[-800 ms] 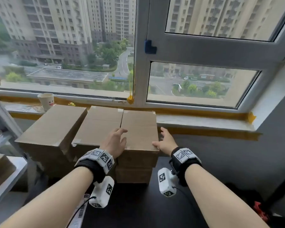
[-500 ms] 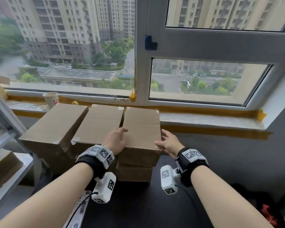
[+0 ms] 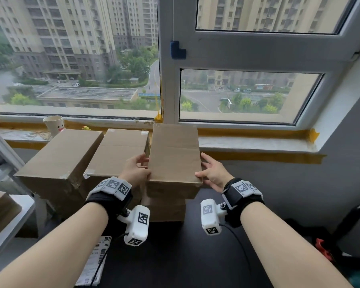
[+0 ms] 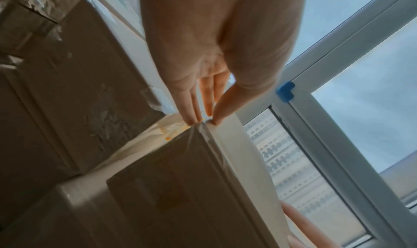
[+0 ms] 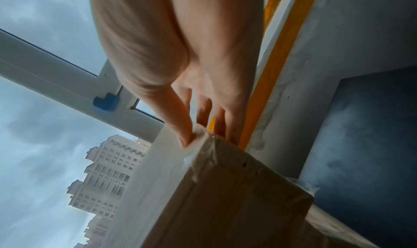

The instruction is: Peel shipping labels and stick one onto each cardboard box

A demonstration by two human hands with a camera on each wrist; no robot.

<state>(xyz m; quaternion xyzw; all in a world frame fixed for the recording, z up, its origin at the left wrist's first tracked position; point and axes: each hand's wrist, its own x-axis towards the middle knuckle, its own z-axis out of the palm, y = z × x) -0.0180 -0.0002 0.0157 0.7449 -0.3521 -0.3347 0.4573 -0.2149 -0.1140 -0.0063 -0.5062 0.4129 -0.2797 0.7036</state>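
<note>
A plain brown cardboard box [image 3: 175,154] tops a stack at the right of a row of boxes under the window. My left hand [image 3: 136,170] grips its left near edge, thumb on top and fingers down the side. My right hand [image 3: 211,173] grips the right near edge the same way. The box is raised a little above the box beneath [image 3: 166,208]. The left wrist view shows the left hand [image 4: 203,109] at the taped corner of the box [image 4: 180,189]. In the right wrist view the right hand [image 5: 203,123] pinches the box [image 5: 237,198] at its corner. Printed shipping labels [image 3: 96,262] lie on the dark table [image 3: 175,262].
Two more boxes stand to the left, a middle one [image 3: 121,150] and a taped one [image 3: 60,156]. A paper cup [image 3: 53,124] sits on the window sill [image 3: 247,142]. A grey shelf [image 3: 6,215] is at the far left, a dark chair [image 3: 353,225] at the right.
My left hand slid from the box's top to its left edge, and the right hand closed in on the right edge. The box has risen slightly off the one below.
</note>
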